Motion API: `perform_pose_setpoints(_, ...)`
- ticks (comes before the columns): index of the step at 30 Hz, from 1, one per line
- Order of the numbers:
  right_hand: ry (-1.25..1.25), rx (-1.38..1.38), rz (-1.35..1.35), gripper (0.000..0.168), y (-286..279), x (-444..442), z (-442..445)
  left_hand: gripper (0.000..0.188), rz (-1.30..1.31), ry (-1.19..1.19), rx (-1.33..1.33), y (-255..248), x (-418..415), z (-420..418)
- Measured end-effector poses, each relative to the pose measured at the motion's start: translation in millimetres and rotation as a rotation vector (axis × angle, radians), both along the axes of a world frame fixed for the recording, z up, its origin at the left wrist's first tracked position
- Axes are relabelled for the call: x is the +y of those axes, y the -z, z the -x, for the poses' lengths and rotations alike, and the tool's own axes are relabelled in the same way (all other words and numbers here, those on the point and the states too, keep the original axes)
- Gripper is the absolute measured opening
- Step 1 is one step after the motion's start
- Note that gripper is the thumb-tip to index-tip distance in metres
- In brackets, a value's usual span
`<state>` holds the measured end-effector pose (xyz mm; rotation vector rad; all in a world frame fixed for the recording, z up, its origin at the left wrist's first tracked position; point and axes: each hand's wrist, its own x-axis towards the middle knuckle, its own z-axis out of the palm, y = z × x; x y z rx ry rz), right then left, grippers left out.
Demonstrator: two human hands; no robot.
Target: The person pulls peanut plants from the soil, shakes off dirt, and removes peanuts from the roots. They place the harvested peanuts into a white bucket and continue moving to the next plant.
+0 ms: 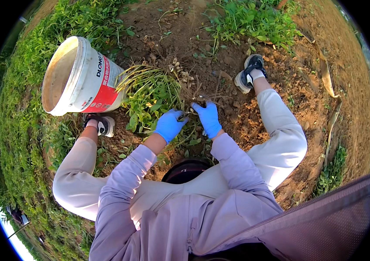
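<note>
Both my hands wear blue gloves and meet low over the soil between my legs. My left hand is at the roots of an uprooted leafy plant, probably peanut, with thumb and fingers close around thin stems. My right hand is just to the right, its fingertips at the thin roots; whether it grips them I cannot tell. A heap of pulled plants with green leaves and yellowish stems lies ahead of my left hand. Pale pods with dirt on them show at the roots beyond my hands.
A white and red plastic bucket stands tilted in view at the left, beside my shoe. Growing green plants stand ahead and along the left. A strip of plastic film lies on the soil at the right. A dark round object is beneath me.
</note>
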<state>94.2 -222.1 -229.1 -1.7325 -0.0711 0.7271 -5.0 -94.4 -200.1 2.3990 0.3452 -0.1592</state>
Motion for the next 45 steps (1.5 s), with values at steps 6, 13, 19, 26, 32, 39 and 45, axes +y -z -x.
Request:
perform_pose_setpoints(6, -0.036, -0.329, 0.008, 0.047, -9, 7, 16, 0.052, 0.018, -0.19, -0.183, -7, 14, -16)
perform_pose_setpoints(13, -0.293, -0.218, 0.054, 0.044, -17, 3, 9, 0.036, 0.705, -0.335, -0.044, 14, 20, -13)
perform_pose_setpoints(19, -0.282, -0.092, -0.141, 0.045, -19, 2, 11, 0.036, 0.712, -0.346, -0.008, 24, 30, -8)
perform_pose_setpoints(26, -0.254, 0.007, -0.065, 0.068, -18, 6, 19, 0.028, 0.832, -0.433, 0.135, 32, 40, -5)
perform_pose_setpoints(32, -0.327, 0.137, -0.113, 0.076, 18, 8, 19, 0.035, 0.821, -0.385, 0.078, 18, 40, -7)
perform_pose_setpoints(39, -0.167, 0.112, -0.184, 0.066, -40, -13, -1, 0.047, 0.527, -0.128, 0.248, -18, 75, -24)
perform_pose_setpoints(45, 0.106, 0.002, -0.323, 0.075, -96, -47, -39, 0.039, 0.398, -0.426, 0.386, 50, 157, 5)
